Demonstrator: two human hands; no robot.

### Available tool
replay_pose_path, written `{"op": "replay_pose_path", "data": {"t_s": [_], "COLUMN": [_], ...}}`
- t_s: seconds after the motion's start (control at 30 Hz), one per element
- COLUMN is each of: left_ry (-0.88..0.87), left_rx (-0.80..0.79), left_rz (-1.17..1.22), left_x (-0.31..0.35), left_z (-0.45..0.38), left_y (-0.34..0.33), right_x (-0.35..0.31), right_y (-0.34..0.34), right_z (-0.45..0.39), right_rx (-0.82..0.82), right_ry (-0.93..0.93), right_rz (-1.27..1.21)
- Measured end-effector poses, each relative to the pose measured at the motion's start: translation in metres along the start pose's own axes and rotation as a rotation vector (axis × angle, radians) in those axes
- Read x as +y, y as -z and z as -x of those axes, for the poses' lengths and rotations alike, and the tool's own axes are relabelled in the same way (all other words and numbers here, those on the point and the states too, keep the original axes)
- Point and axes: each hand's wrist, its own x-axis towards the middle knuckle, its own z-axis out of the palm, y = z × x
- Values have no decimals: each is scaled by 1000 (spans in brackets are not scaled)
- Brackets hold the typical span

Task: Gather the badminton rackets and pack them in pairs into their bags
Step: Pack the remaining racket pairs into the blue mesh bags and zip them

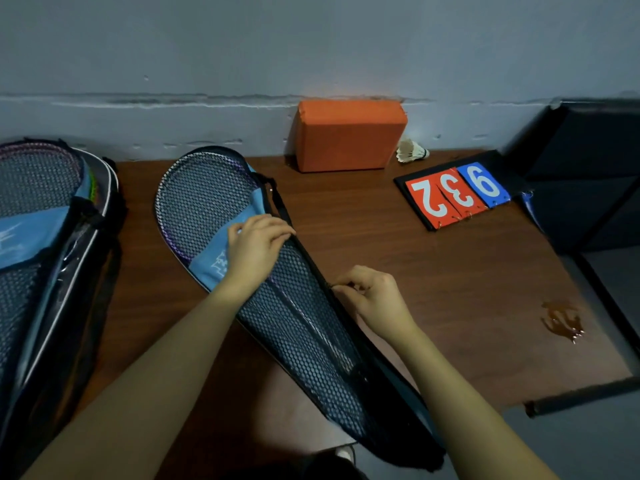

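Two mesh-and-blue-fabric racket bags lie on the brown wooden table (pixel 398 237): the middle bag (pixel 294 317), teardrop-shaped with black piping, and a second bag (pixel 45 244) at the left, cut off by the frame edge. A purple-framed racket head (pixel 204 199) shows through the middle bag's netting; how many rackets are inside cannot be told. The left hand (pixel 256 251) grips the bag's blue band, fingers curled over its edge. The right hand (pixel 370 292) pinches something small at the bag's zipped edge. One orange foam block (pixel 349 135), one feathered shuttlecock (pixel 412 151) and one flip scoreboard (pixel 457 194) sit near the wall.
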Motion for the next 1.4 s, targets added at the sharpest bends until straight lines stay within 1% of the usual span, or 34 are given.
{"op": "replay_pose_path", "data": {"t_s": [0.07,0.13,0.2,0.23,0.3,0.4,0.43,0.47,0.57,0.73,0.87,0.97,1.03,1.1,1.17,1.2,1.23,1.3,1.4], "left_ry": [93,173,187,163,61,-119,-139,-135,-74,119,212,269,219,44,-140,-186,-190,-141,-35], "left_rx": [27,12,-33,-61,-141,-341,-382,-388,-273,-48,30,63,42,-65,-205,-228,-208,-122,-41], "left_rz": [26,30,10,9,49,77,70,59,30,71,50,-7,-5,67,66,45,25,13,65], "left_x": [-4,-7,-5,-2,9,36,44,49,55,59,56,56,66,84,106,114,119,123,127], "left_z": [-6,-10,-8,-4,12,48,58,66,73,65,50,47,55,75,105,118,128,137,135], "left_y": [-5,-10,-11,-9,-5,-3,-4,-7,-12,-23,-34,-37,-35,-33,-34,-36,-40,-44,-48], "right_x": [5,7,9,10,11,12,12,12,13,18,22,33,40,43,45,45,45,47,56], "right_y": [10,18,22,23,22,20,20,20,20,32,54,68,71,71,70,69,68,67,72], "right_z": [10,18,23,25,25,22,21,21,22,32,47,65,76,83,86,88,90,96,113], "right_rx": [-24,-22,-24,-31,-45,-55,-60,-70,-100,-114,-151,-135,-106,-75,-49,-48,-57,-51,80], "right_ry": [-53,-76,-83,-84,-76,-44,-32,-22,-37,-113,-84,-94,-114,-103,-66,-51,-33,36,207], "right_rz": [-54,-101,-120,-120,-110,-115,-116,-107,-75,-58,-65,-130,-187,-203,-189,-176,-154,-68,175]}}
